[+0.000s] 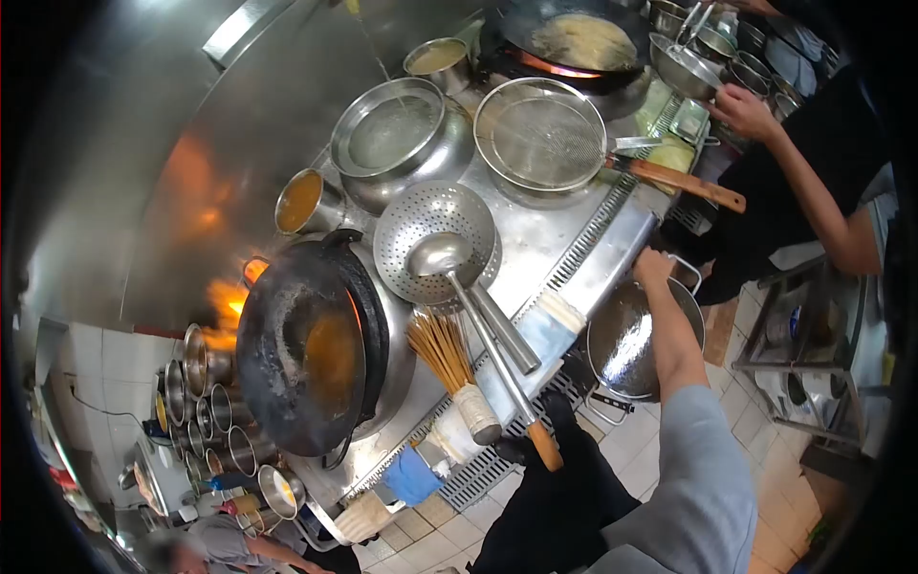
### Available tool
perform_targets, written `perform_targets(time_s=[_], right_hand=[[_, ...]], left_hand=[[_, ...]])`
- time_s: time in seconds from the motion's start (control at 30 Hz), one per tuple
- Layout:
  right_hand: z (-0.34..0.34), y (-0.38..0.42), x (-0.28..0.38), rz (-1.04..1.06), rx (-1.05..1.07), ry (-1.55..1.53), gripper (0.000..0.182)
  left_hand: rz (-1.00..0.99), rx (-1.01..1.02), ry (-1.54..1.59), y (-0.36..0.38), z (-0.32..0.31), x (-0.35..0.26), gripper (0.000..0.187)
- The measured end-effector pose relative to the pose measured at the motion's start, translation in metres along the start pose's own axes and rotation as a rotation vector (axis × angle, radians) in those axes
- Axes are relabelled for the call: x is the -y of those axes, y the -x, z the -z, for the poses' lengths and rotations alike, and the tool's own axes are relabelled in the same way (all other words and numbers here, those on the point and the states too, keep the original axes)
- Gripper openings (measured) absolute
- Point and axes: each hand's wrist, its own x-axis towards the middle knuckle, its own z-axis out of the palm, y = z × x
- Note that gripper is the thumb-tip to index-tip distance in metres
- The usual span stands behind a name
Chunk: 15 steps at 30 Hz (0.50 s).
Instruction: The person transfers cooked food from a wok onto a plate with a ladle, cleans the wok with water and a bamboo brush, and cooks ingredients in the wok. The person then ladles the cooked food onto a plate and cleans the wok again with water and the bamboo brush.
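My right hand [656, 268], at the end of a grey sleeve, rests with curled fingers at the front edge of the steel stove counter [626, 251]. Just below that forearm is a large two-handled metal pot [617, 340] with a shiny inside, partly covered by the arm. My left hand is out of view. On the counter ahead, a ladle [443, 254] lies in a perforated strainer [402, 218], its wooden handle pointing toward me. A bamboo brush [445, 359] with a wrapped handle lies beside them. To the left, a blackened wok [287, 354] holds a brownish liquid.
Flames [227, 304] rise behind the wok. A mesh skimmer [540, 134] lies across a vessel, near a steel basin [388, 129]. Another wok [574, 43] sits over fire at the back. At right, a co-worker's hand [748, 113] holds a metal bowl [684, 69]. A blue cloth [413, 475] hangs at the edge.
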Motion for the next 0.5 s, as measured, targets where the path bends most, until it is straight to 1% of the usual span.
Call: perform_targets(time_s=[0.07, 0.17, 0.27, 0.4, 0.47, 0.5], right_hand=[[-0.01, -0.009, -0.002, 0.023, -0.013, 0.004, 0.027], [-0.002, -0.006, 0.001, 0.013, 0.015, -0.031, 0.028], [-0.013, -0.009, 0.001, 0.012, 0.007, -0.06, 0.029], [-0.01, -0.004, 0.002, 0.013, 0.031, -0.074, 0.029], [-0.023, -0.003, 0.0, 0.05, -0.014, -0.051, 0.027], [-0.016, -0.005, 0.001, 0.07, -0.041, -0.039, 0.026]], left_hand=[[0.011, 0.007, 0.007, -0.001, -0.003, -0.006, 0.07], [0.017, 0.012, 0.005, -0.002, -0.006, -0.013, 0.071], [0.018, 0.018, 0.008, -0.003, -0.007, -0.017, 0.073], [0.019, 0.021, 0.007, -0.004, -0.008, -0.023, 0.075], [0.018, 0.019, 0.01, -0.004, -0.01, -0.025, 0.076], [0.019, 0.021, 0.012, -0.004, -0.011, -0.028, 0.076]])
